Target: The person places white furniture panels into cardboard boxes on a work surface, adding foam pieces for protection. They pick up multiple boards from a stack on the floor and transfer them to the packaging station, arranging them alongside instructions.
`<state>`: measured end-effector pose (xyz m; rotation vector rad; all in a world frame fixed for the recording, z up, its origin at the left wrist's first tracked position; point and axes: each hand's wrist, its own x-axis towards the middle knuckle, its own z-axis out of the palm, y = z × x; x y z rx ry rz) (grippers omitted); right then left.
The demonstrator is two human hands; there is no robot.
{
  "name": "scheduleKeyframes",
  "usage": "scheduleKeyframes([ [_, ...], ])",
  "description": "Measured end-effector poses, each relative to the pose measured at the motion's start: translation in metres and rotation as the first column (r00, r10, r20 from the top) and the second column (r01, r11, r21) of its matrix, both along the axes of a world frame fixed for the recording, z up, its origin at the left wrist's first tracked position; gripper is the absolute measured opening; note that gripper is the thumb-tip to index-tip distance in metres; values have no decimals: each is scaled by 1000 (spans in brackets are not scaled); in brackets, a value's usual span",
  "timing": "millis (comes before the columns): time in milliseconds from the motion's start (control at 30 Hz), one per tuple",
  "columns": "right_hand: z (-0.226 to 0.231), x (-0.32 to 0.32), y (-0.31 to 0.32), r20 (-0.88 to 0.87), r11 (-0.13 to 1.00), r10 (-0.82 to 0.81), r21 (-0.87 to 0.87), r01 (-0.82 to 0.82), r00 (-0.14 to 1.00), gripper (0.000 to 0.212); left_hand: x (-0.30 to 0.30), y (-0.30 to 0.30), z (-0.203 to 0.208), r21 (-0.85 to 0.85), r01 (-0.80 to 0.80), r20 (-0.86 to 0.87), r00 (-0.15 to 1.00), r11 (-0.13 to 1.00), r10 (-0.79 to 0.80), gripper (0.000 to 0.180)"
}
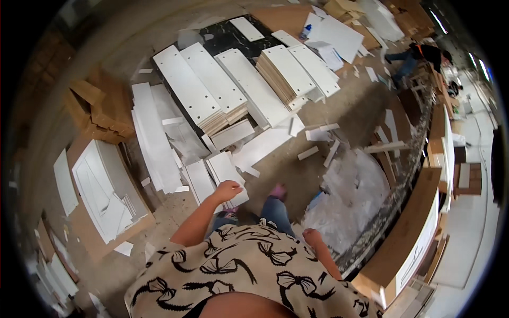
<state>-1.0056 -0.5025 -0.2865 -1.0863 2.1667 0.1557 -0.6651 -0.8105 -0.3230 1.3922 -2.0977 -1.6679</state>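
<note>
My left hand [228, 191] hangs in front of me with its fingers curled in and nothing visible in them. Below and around it lie short white boards [225, 168] on the floor. At my right side, my right hand [312, 236] is small in view and looks loosely closed, with no object showing. Nearest to it is a heap of clear plastic wrap [344, 206]. Ahead, stacks of long white panels with drilled holes [185, 79] rest on a low black surface [217, 45]. One taller pile [281, 74] shows brown board edges.
Brown cartons [106, 111] stand at the left, near a flat carton holding white panels [103, 191]. White offcuts [307, 153] litter the floor. A long cardboard box [408, 233] lies along a raised edge at right. Another person [419, 55] bends over at the far right.
</note>
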Motion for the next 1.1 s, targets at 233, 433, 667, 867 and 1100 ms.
scheduleKeyframes([
  [233,-41,-144,-248,245,903,422,-195,-382,873,25,-110,-61,-4,113,-373,142,923,921,357,38],
  [433,-80,-288,-524,-160,781,397,-459,-424,904,25,-201,-62,-66,157,-529,309,828,834,468,32],
  [667,-95,-427,-685,-367,695,385,-488,-528,847,35,-385,-217,-72,227,-503,155,864,834,479,44],
  [867,-158,-358,-693,-476,475,627,-394,-787,617,75,-448,-334,-116,261,-712,77,688,652,721,69],
  [1100,-131,-257,-599,-269,604,626,-427,-673,732,71,-428,-344,-136,-23,-728,78,682,685,727,68],
])
